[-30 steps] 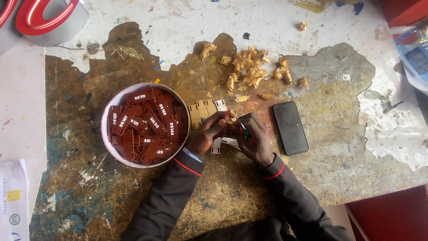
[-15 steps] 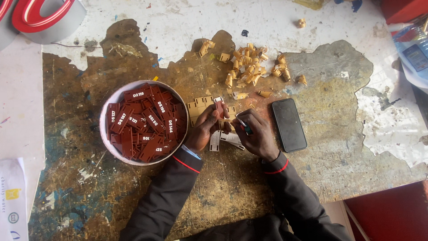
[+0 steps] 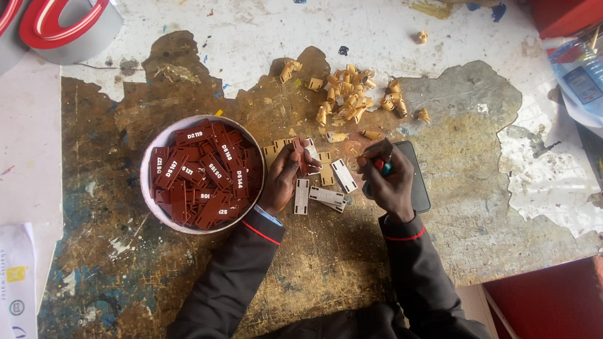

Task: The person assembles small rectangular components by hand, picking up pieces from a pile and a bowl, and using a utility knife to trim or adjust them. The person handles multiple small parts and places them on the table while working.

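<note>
My left hand (image 3: 284, 179) pinches a small dark red rectangular tag (image 3: 298, 155) just right of a white bowl (image 3: 147, 177) that is full of dark red tags with white markings (image 3: 204, 176). My right hand (image 3: 388, 179) is closed around a small tool with a red and teal handle (image 3: 381, 166), held over a black phone (image 3: 417, 182). Between the hands lie several pale tags (image 3: 326, 191) flat on the worn tabletop, some tan, some whitish.
A pile of curled tan peel scraps (image 3: 352, 100) lies beyond the hands. A grey object with a red looped shape (image 3: 59, 28) sits at the top left. A blue and clear packet (image 3: 581, 78) is at the right edge, and a red surface (image 3: 546, 301) at the bottom right.
My hands have drawn apart: the right hand moved right with the tool onto the phone, and the left holds the red tag alone. The pale tags between them are uncovered.
</note>
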